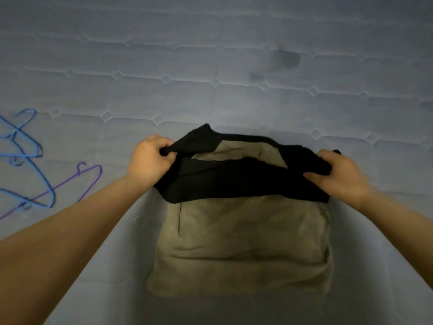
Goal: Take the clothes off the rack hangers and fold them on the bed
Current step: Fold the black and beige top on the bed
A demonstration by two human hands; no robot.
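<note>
Head view: both hands hold the black cloth (243, 177) over the khaki pile (243, 245).
Left hand (151, 158): fingers pinch its left end.
Right hand (337, 174): fingers grip its right end.
Handling: soft, light, limp; hold it by the corners.

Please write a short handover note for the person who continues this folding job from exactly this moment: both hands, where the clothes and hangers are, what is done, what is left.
Left hand: grips the left end of the black garment.
Right hand: grips its right end.
The black garment is held across the far part of the folded olive garment, which lies flat on the mattress.
Blue hangers and a purple hanger lie bare on the mattress at the left.
Done: olive garment appears folded; these hangers are stripped.
Left: finish folding the black garment and set it down. The rack is out of view, so any remaining clothes cannot be told.
</note>
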